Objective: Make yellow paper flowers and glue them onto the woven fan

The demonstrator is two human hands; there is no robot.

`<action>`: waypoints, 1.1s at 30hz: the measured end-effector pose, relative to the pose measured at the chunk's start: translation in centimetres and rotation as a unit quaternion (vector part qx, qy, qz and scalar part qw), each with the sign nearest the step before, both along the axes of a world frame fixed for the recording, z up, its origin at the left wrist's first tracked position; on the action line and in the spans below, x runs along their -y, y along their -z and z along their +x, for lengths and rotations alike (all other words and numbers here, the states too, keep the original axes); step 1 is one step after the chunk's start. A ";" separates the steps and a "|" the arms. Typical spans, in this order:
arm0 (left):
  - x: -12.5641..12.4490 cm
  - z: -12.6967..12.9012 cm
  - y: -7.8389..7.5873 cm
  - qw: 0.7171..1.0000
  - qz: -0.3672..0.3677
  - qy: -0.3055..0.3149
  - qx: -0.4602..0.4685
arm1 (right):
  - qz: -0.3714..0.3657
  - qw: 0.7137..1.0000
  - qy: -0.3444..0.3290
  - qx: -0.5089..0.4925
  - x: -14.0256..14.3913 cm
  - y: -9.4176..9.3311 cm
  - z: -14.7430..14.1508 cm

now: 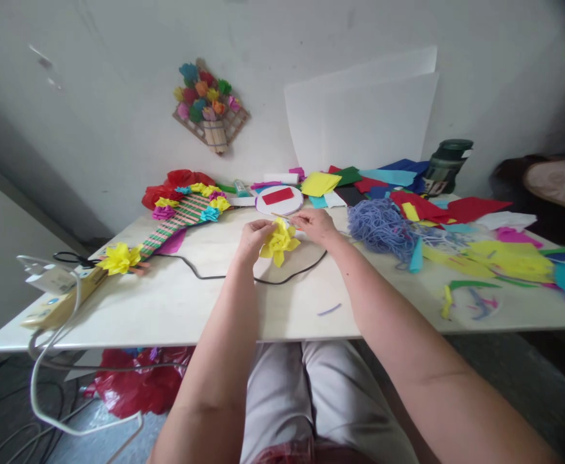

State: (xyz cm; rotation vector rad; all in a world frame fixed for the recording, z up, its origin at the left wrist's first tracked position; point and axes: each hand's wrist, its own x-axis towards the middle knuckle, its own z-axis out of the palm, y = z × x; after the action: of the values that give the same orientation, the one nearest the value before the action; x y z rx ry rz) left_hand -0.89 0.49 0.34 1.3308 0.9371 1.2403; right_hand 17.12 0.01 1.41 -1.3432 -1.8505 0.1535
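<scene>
"Where is the yellow paper flower [280, 243]?"

"Between the person's two hands, over the middle of the bench [166, 316], petals spread toward the camera."

"And the left hand [255, 237]?"

"Nearly closed, thumb and fingers pinching the flower's upper left edge."

"What about the right hand [315, 224]?"

"Its fingers are bent close together just beside the flower's upper right. A thin tan stick [279, 215] lies near those fingertips, but whether they grip it is too small to tell."

"Anything close by?"

"A black cord [205, 277] crosses the bench in front of the flower. Behind it lies a white oval disc [264, 205] bearing a red strip [278, 196]. A heap of blue-grey yarn [382, 224] sits to the right of the right hand."

"And on the left?"

"A striped, guitar-shaped craft [180, 221], with a larger yellow bloom [119, 258] at its narrow end, near the power strip [64, 303]."
</scene>
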 end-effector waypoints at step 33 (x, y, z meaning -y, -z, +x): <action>0.3 0.1 0.2 0.996 -0.025 0.086 -0.002 | -0.007 0.997 -0.080 0.006 -0.3 0.4 -0.1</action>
State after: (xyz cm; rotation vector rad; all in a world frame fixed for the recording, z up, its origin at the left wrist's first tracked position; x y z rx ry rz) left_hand -0.80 0.23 0.13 1.3459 0.8336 1.0766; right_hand 16.99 0.27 0.96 -1.2068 -1.9702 0.2410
